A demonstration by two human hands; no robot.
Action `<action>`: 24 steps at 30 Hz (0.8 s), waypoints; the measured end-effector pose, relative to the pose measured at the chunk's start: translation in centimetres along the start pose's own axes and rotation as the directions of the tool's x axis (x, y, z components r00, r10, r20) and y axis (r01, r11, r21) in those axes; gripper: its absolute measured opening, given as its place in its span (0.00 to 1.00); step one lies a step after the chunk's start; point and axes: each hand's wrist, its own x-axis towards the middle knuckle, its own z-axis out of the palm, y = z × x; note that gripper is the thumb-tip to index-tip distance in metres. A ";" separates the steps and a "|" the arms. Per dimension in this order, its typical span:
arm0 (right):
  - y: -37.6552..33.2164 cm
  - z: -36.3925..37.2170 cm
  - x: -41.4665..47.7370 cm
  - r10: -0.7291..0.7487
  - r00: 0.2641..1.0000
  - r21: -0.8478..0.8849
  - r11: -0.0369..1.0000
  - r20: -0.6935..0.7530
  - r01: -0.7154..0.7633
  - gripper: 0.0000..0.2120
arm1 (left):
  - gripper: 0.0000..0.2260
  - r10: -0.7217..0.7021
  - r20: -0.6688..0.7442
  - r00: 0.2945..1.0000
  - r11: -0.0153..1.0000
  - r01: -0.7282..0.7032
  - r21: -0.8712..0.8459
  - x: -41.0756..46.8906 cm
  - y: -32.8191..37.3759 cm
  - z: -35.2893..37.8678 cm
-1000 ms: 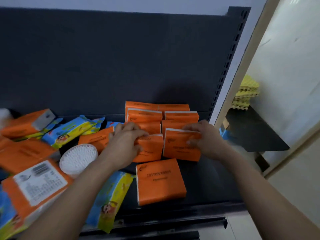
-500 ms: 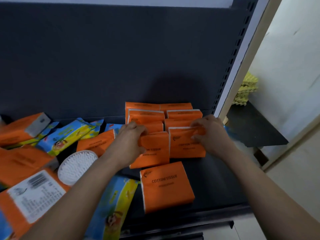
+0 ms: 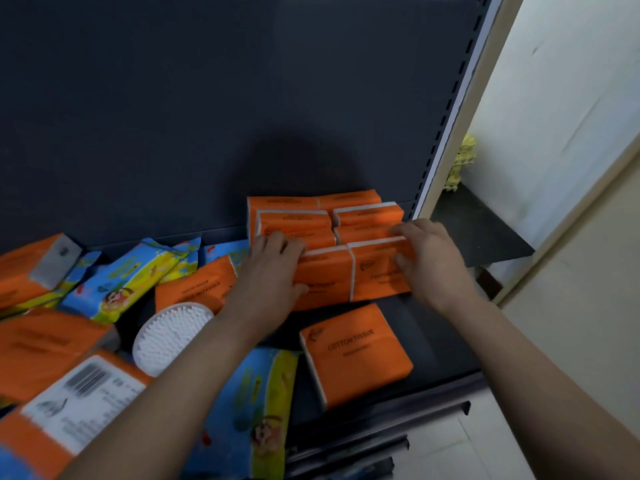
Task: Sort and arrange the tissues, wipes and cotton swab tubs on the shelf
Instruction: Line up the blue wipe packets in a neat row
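Notes from my remote seat. Slotted upright (image 3: 448, 109) closes right end of dark back panel (image 3: 207, 116). Panel plain, fills everything left of upright. Cream post (image 3: 471, 98) just right of upright, running alongside it. Beyond post, pale wall (image 3: 554, 98), faint scuffs. Yellow stack (image 3: 462, 161) low, right of upright's foot, too blurred for me to identify. It sits on black ledge (image 3: 478, 233) running rightward from upright's foot. Beige panel (image 3: 588, 306) farther right, below wall.
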 end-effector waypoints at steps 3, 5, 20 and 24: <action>-1.0 -0.1 -0.5 0.002 1.000 0.009 1.000 -0.028 -0.001 0.16 | 0.24 0.015 -0.011 1.000 1.000 -0.015 -0.026 -0.5 -0.3 -0.4; -1.7 -0.2 -0.9 -0.004 0.999 0.020 1.000 -0.041 0.005 0.15 | 0.24 0.021 -0.021 1.000 0.998 -0.023 -0.061 -0.8 -0.5 -0.7; -7.1 0.2 -0.8 -0.287 0.958 0.162 0.945 0.002 0.283 0.14 | 0.16 -0.094 -0.181 0.979 0.988 0.069 -0.140 -5.1 -2.1 -4.0; -9.1 0.7 -0.3 -0.438 0.898 0.209 0.882 0.035 0.422 0.14 | 0.15 -0.212 -0.237 0.948 0.973 0.182 -0.140 -7.6 -1.9 -5.1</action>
